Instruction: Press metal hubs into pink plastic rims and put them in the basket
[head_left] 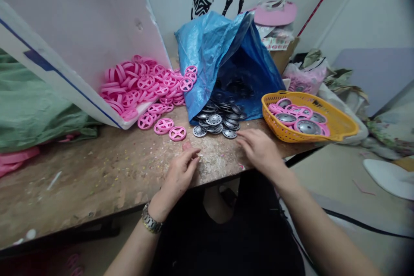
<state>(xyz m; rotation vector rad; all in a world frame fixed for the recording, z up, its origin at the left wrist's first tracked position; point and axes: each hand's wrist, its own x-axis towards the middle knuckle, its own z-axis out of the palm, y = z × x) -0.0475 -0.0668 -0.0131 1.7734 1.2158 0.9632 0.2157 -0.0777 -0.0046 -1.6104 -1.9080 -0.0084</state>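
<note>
Because it runs past the left edge of the view, the desk (123, 161) shows only in part. The white box (80, 17) upon it is cut off by the top edge. The blue bag (207, 43) stands to the box's right, mouth open, its depths too shadowed to make out. At the desk's right end, the yellow basket (347, 130) carries pink and grey pieces whose lower layers are concealed.

The left hand (179, 171), with a wristwatch (151, 219) at its wrist, reaches over the front edge, fingers curled; thumb and fingers form a narrow grip, but whether it is closed or holds some small piece cannot be told. The right hand (261, 147) slants in from the right, back uppermost, fingers extended leftward; its thumb is hidden, so the width of this grip cannot be determined.

Pink wheels (146, 81) lie heaped in and before the box, the nearest just beyond the left grip. Grey discs (214, 119) spill from the bag's mouth, the nearest at the right fingertips; contact is uncertain.
</note>
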